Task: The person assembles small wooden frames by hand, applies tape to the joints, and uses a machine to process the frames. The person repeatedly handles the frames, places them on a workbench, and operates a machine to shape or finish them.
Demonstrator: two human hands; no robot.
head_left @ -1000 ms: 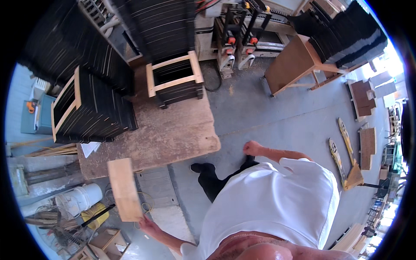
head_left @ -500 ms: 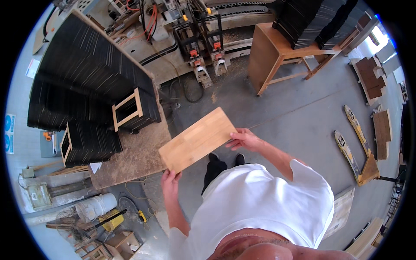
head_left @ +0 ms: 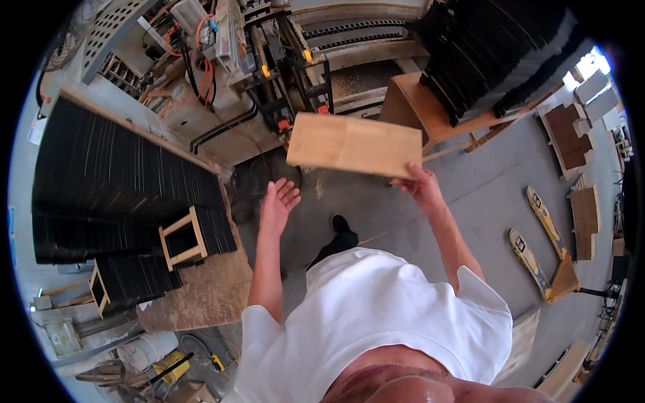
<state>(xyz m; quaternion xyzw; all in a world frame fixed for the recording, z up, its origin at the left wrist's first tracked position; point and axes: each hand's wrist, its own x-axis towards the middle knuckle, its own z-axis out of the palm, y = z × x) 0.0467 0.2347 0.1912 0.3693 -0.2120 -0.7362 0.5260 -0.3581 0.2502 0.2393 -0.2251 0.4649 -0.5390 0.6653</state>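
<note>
A flat, light-coloured wooden board [head_left: 356,143] is held out in front of me. My right hand [head_left: 424,188] grips its lower right corner, thumb on the upper face; the fingers behind are partly hidden. Apart from the board, below its left end, my left hand [head_left: 279,205] holds nothing, its fingers stretched out. Left of that hand, a low, worn table [head_left: 218,289] carries tall stacks of thin black-edged frames [head_left: 127,174]. A pale wooden frame [head_left: 185,240] faces outward at the end of one stack.
Ahead stands a machine with clamps [head_left: 289,67], hoses and rails. A wooden table [head_left: 403,101] bears another black stack [head_left: 490,57] at far right. To the right, a yellow pallet jack [head_left: 547,269] rests on the grey floor. A white bucket [head_left: 149,349] sits at lower left.
My left hand has let go of the board. The board has swung forward and to the right, nearly level now, in my right hand. The view has also shifted, and my feet have moved.
</note>
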